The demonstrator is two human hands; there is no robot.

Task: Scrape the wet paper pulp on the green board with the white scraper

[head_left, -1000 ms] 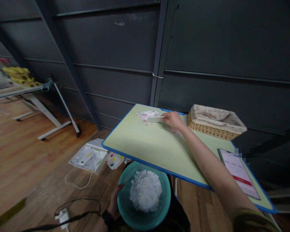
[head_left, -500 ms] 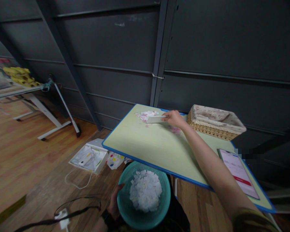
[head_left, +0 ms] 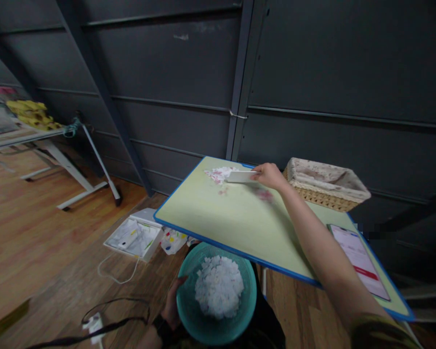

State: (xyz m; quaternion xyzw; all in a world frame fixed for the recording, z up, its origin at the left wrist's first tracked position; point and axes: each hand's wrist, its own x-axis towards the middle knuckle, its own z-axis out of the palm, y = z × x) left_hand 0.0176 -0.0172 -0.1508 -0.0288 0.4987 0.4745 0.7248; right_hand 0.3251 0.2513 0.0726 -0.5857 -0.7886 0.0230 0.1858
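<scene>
Right hand (head_left: pixel 271 176) pinches the white card (head_left: pixel 240 177) beside paper scraps (head_left: pixel 216 173) on the desk (head_left: pixel 218 218); left hand (head_left: pixel 172 304) clamps the teal basket (head_left: pixel 189 317). One-sided support could tip it, spilling paper pieces (head_left: pixel 220 288).

The head view is facing forward and down, over the teal colander (head_left: pixel 252 291), across the tabletop (head_left: pixel 218 213), toward the panelled wall (head_left: pixel 174 72).

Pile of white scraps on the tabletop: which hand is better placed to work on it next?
Probably the right hand: it holds a flat white piece at the edge of the scraps. The left hand grips the teal basin, below the tabletop.
</scene>
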